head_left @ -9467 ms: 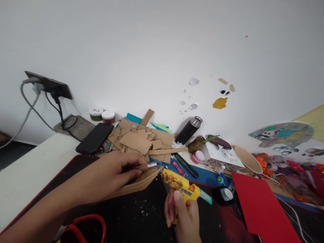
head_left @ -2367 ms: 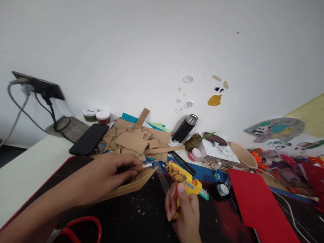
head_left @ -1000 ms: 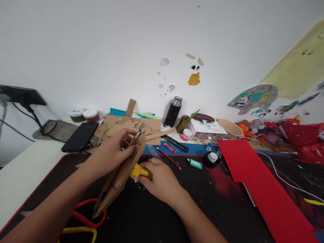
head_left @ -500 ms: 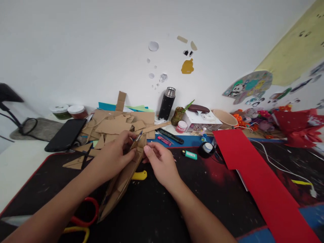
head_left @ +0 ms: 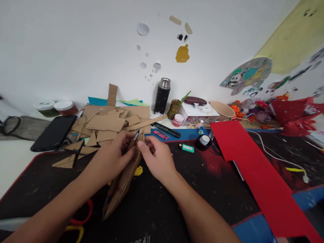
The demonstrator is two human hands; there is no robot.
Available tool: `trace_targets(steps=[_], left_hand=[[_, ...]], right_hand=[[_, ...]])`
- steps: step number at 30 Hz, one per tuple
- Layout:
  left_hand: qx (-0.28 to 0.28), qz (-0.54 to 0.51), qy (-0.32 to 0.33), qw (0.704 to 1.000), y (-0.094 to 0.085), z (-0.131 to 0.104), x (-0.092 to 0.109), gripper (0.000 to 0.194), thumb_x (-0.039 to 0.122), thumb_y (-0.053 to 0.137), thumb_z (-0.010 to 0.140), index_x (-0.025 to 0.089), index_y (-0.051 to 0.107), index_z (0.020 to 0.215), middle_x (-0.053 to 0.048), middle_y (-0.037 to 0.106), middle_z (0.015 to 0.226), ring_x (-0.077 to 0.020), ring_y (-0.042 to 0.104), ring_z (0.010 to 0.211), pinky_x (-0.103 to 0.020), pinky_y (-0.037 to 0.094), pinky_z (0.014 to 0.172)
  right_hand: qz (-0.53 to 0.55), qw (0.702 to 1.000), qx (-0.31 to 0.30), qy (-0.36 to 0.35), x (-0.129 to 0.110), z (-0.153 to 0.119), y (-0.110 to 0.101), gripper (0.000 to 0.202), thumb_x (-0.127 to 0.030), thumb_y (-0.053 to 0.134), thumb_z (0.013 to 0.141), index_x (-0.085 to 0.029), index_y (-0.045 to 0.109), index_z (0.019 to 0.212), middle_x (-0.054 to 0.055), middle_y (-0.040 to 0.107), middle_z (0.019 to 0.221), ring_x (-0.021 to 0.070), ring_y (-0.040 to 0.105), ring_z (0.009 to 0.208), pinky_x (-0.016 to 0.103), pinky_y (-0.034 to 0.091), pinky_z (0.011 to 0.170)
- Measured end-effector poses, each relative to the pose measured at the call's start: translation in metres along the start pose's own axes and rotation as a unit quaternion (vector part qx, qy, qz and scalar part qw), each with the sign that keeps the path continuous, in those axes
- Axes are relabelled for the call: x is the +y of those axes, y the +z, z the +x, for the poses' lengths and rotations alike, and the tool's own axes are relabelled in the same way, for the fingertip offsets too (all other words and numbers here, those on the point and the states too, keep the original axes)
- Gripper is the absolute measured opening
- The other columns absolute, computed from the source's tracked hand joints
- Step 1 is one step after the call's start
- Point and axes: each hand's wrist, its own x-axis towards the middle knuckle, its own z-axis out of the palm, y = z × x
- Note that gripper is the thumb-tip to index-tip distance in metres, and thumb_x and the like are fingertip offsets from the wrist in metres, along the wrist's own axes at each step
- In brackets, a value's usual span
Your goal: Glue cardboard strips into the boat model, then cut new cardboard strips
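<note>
Being pinched near its far end by the left hand (head_left: 111,155) and right hand (head_left: 159,158), the long cardboard trough (head_left: 122,187) is held over the tabletop (head_left: 10,162), its walls already formed; whether that end is fully joined cannot be told. Behind, cardboard scraps (head_left: 105,123) are left loose.

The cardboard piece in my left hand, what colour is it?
The cardboard piece is light brown; the head view shows it best.

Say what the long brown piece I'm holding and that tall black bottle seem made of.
The long brown piece looks like matte cardboard, its faces dull tan. The tall black bottle has a shiny silver top, likely metal; its dark body's uncertain.
</note>
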Motion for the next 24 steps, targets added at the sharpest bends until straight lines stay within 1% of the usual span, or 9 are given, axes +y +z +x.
trace_targets(steps=[2, 4, 7, 9, 12, 17, 21, 24], left_hand=[[0.005, 0.001, 0.001, 1.000, -0.003, -0.001, 0.003, 0.045, 0.063, 0.055, 0.096, 0.025, 0.064, 0.118, -0.011, 0.083, 0.108, -0.0358, 0.078, 0.100, -0.044, 0.056, 0.086], [0.010, 0.017, 0.005, 1.000, -0.008, -0.001, 0.006, 0.042, 0.063, 0.053, 0.097, 0.027, 0.070, 0.110, -0.008, 0.084, 0.104, -0.0343, 0.078, 0.096, -0.042, 0.056, 0.084], [0.031, 0.051, 0.001, 0.998, -0.017, 0.001, 0.007, 0.041, 0.063, 0.055, 0.095, 0.030, 0.078, 0.098, -0.004, 0.084, 0.096, -0.0324, 0.076, 0.089, -0.039, 0.054, 0.078], [0.038, 0.065, -0.013, 0.997, -0.021, 0.002, 0.006, 0.041, 0.064, 0.056, 0.092, 0.032, 0.081, 0.094, -0.002, 0.085, 0.092, -0.0315, 0.076, 0.085, -0.038, 0.052, 0.074], [0.027, 0.067, -0.032, 0.997, -0.023, 0.004, 0.004, 0.043, 0.066, 0.057, 0.089, 0.034, 0.085, 0.096, -0.001, 0.085, 0.090, -0.0312, 0.076, 0.081, -0.038, 0.051, 0.070], [0.025, 0.050, -0.060, 0.997, -0.022, 0.003, 0.002, 0.049, 0.070, 0.059, 0.087, 0.033, 0.087, 0.101, -0.004, 0.086, 0.091, -0.0329, 0.076, 0.081, -0.037, 0.052, 0.066], [0.026, 0.031, -0.043, 0.998, -0.023, 0.002, 0.002, 0.047, 0.067, 0.061, 0.088, 0.032, 0.087, 0.104, -0.003, 0.087, 0.100, -0.0337, 0.077, 0.091, -0.038, 0.056, 0.074], [0.026, 0.041, -0.040, 0.998, -0.022, 0.002, 0.004, 0.045, 0.064, 0.060, 0.088, 0.032, 0.087, 0.103, -0.003, 0.087, 0.097, -0.0336, 0.077, 0.090, -0.038, 0.056, 0.073]], right_hand=[[-0.002, 1.000, 0.000, 0.002, 0.000, 0.001, 0.000, 0.027, -0.045, 0.063, 0.105, -0.022, 0.068, 0.092, -0.004, 0.060, 0.068, 0.0147, 0.056, 0.062, 0.025, 0.038, 0.058], [0.000, 1.000, -0.001, 0.007, 0.002, 0.002, 0.000, 0.027, -0.044, 0.062, 0.105, -0.022, 0.067, 0.090, -0.004, 0.059, 0.067, 0.0148, 0.055, 0.062, 0.025, 0.037, 0.058], [0.004, 1.000, -0.005, 0.010, 0.003, 0.003, 0.000, 0.026, -0.043, 0.062, 0.105, -0.022, 0.069, 0.091, -0.005, 0.058, 0.067, 0.0148, 0.054, 0.061, 0.025, 0.037, 0.057], [0.004, 1.000, -0.008, 0.007, 0.004, 0.003, 0.001, 0.025, -0.044, 0.063, 0.105, -0.022, 0.071, 0.094, -0.004, 0.059, 0.068, 0.0149, 0.054, 0.062, 0.025, 0.037, 0.058], [-0.001, 1.000, -0.015, 0.004, 0.004, 0.002, 0.002, 0.026, -0.044, 0.063, 0.105, -0.022, 0.072, 0.096, -0.004, 0.060, 0.069, 0.0149, 0.054, 0.062, 0.025, 0.038, 0.058], [0.009, 1.000, -0.018, -0.006, 0.006, 0.001, 0.001, 0.025, -0.044, 0.063, 0.105, -0.022, 0.073, 0.098, -0.003, 0.061, 0.071, 0.0153, 0.055, 0.064, 0.025, 0.039, 0.059], [0.022, 0.999, -0.027, -0.010, 0.007, 0.001, 0.001, 0.027, -0.045, 0.062, 0.107, -0.022, 0.073, 0.098, -0.004, 0.060, 0.069, 0.0151, 0.055, 0.063, 0.025, 0.040, 0.058], [0.022, 0.999, -0.030, -0.009, 0.007, 0.001, 0.001, 0.027, -0.045, 0.062, 0.107, -0.023, 0.072, 0.096, -0.004, 0.059, 0.068, 0.0151, 0.054, 0.061, 0.025, 0.039, 0.057]])
